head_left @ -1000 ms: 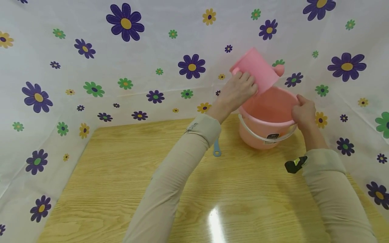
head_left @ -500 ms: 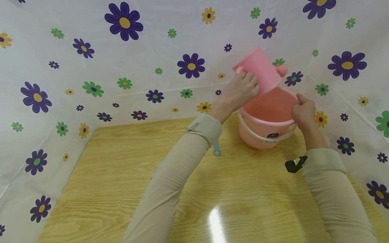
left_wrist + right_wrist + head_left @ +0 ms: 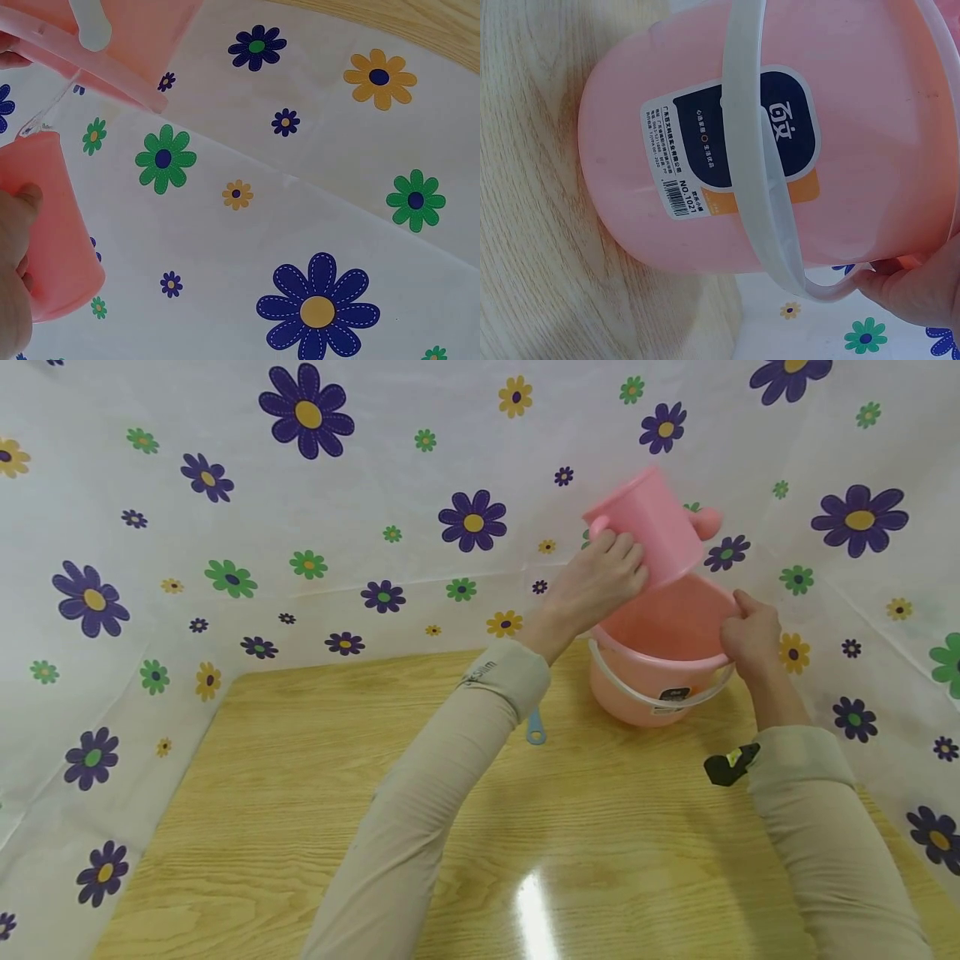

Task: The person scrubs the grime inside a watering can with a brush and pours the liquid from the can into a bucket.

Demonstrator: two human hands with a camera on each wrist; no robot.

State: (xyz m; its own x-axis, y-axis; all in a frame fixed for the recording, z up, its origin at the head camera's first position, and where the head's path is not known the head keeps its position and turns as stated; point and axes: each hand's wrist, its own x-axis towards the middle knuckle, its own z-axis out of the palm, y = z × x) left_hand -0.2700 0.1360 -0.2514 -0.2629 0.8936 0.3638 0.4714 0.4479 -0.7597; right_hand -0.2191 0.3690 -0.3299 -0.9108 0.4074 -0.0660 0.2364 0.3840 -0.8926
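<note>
My left hand (image 3: 606, 568) grips a pink watering can (image 3: 660, 531) by its handle and holds it steeply tipped, mouth downward, over a pink bucket (image 3: 652, 689). The can's rounded spout head (image 3: 707, 522) sticks out on the far right side. In the left wrist view, a thin stream of water (image 3: 45, 112) runs from the can's edge toward the bucket. My right hand (image 3: 752, 635) grips the bucket's right rim, thumb on top. The bucket stands upright, its white bail handle (image 3: 754, 172) hanging down across the labelled front.
A blue handle end (image 3: 536, 728) with a hole lies on the wooden table (image 3: 300, 777), the rest hidden behind my left arm. A white flower-printed sheet (image 3: 360, 485) stands around the back and sides. A black piece (image 3: 729, 767) sits at my right cuff.
My left hand and the watering can have shifted a little right and up above the bucket, and the can is tipped slightly more. My right hand and the bucket stay put.
</note>
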